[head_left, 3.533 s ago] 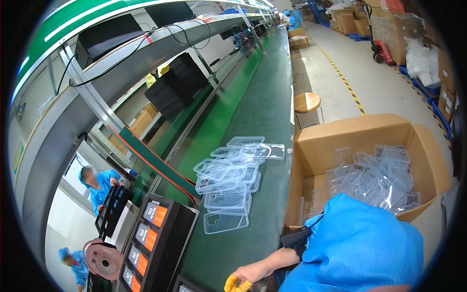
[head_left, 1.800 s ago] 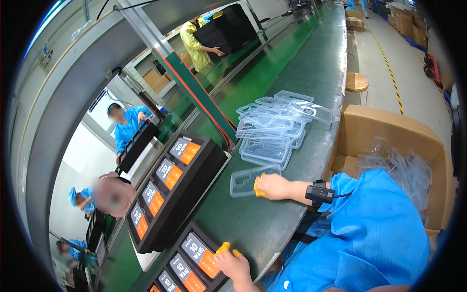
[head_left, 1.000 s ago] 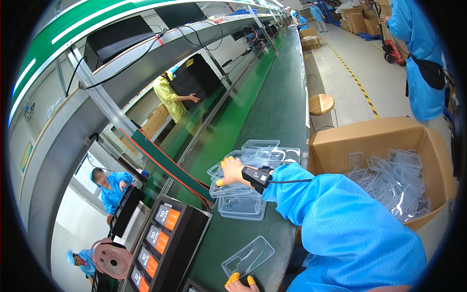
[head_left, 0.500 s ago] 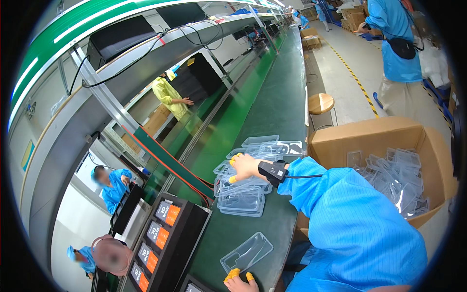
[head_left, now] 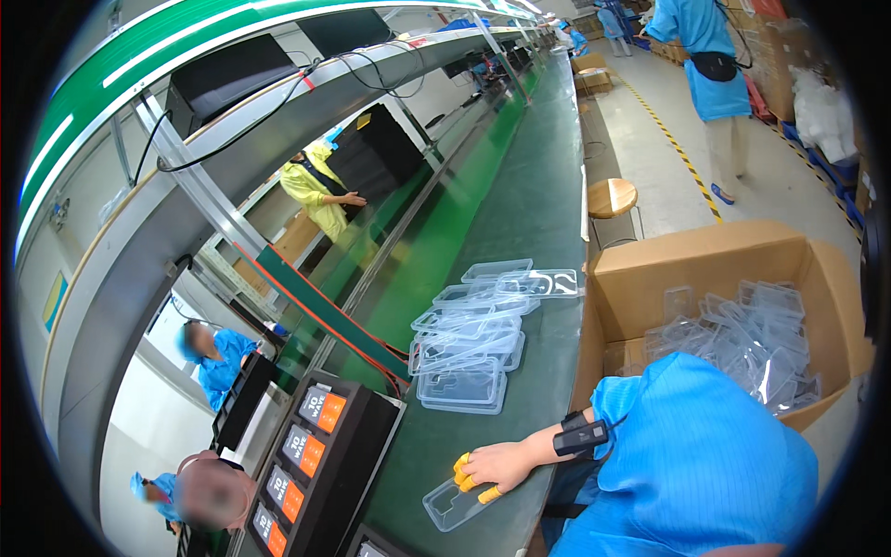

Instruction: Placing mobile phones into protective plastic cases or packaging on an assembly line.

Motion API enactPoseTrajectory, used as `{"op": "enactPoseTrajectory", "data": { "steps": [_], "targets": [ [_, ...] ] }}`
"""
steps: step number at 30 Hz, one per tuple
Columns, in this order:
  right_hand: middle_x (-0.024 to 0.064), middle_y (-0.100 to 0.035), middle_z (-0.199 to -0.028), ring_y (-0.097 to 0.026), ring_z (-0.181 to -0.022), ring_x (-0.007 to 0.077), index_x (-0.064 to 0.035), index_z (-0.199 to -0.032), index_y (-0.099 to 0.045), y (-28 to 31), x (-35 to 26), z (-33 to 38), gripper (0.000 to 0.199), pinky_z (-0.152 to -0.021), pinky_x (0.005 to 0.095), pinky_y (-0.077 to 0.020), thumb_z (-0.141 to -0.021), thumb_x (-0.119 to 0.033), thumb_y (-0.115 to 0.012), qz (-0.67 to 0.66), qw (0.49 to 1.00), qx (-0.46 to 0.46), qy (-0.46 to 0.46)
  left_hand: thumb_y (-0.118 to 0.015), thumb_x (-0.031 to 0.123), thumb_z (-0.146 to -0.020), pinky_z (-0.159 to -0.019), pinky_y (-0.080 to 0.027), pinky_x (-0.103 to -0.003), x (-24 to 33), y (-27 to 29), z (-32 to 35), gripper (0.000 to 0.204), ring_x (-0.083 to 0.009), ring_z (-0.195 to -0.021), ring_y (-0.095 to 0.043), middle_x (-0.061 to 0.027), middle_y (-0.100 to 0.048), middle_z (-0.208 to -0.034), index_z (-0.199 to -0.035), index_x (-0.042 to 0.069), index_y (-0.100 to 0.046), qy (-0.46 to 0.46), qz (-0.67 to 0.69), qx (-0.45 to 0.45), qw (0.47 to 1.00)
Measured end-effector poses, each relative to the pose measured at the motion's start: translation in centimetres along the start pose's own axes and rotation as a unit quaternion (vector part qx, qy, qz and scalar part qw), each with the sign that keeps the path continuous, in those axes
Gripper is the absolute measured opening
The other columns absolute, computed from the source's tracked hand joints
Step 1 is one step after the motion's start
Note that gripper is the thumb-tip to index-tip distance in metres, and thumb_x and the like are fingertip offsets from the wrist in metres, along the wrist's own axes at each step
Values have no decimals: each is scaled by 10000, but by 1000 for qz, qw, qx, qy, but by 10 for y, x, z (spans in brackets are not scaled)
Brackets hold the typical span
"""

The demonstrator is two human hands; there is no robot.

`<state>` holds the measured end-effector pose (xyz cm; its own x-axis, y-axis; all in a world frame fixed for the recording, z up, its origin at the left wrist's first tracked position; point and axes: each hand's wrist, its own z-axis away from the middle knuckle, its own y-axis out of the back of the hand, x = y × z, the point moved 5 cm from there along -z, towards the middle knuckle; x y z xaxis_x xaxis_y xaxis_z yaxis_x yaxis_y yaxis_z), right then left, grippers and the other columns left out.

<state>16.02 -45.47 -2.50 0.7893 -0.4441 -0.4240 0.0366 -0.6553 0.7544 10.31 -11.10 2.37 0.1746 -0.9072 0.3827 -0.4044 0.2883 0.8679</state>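
My right hand [head_left: 499, 467], with yellow finger cots on its fingertips, is closed across a clear plastic blister tray [head_left: 446, 510] at the near end of the green bench. Its fingers reach the tray's far edge and the thumb its near edge; the hand covers part of it. My left hand does not show. Farther up the bench lies a loose, overlapping pile of similar clear trays [head_left: 461, 384]. Left of my hand stands a black display box [head_left: 357, 446] holding a row of black and orange packs [head_left: 303, 449].
An open cardboard box [head_left: 687, 252] full of clear trays [head_left: 742, 343] stands at the bench's right side. Beyond it is a round wooden stool [head_left: 613, 197]. A dark green, orange-edged strip [head_left: 325, 311] slants beside the pile. Other people work across the line and walk in the aisle.
My right hand has come back from the pile to the single tray near me. My left hand has gone out of view. The tray sits slightly nearer. Someone in the aisle has moved left.
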Motion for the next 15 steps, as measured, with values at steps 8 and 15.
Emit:
{"op": "enactPoseTrajectory", "data": {
  "steps": [8, 15],
  "targets": [
    [105, -498, -984, -460, -931, 273, -49, -962, -535, -6, 3, 2, 219, -813, 350, -360, -756, -121, -517, -71, 996, -11, 54, -590, 189, -732, -833, -353, -352, 20, -12, 2, 490, -294, -992, -429, -192, -439, -1074, -1109, -47, -381, -3, 19, -34, 999],
    [92, -524, -894, -494, -851, 267, -50, -905, -560, 12, 24, 3, 209, -744, 349, -402, -764, -205, -551, 7, 975, 183, -128, -588, 193, -727, -809, -368, -357, 21, -15, 3, 482, -289, -965, -446, -178, -453, -1055, -1103, -33, -389, -5, 60, -50, 997]
  ]
}}
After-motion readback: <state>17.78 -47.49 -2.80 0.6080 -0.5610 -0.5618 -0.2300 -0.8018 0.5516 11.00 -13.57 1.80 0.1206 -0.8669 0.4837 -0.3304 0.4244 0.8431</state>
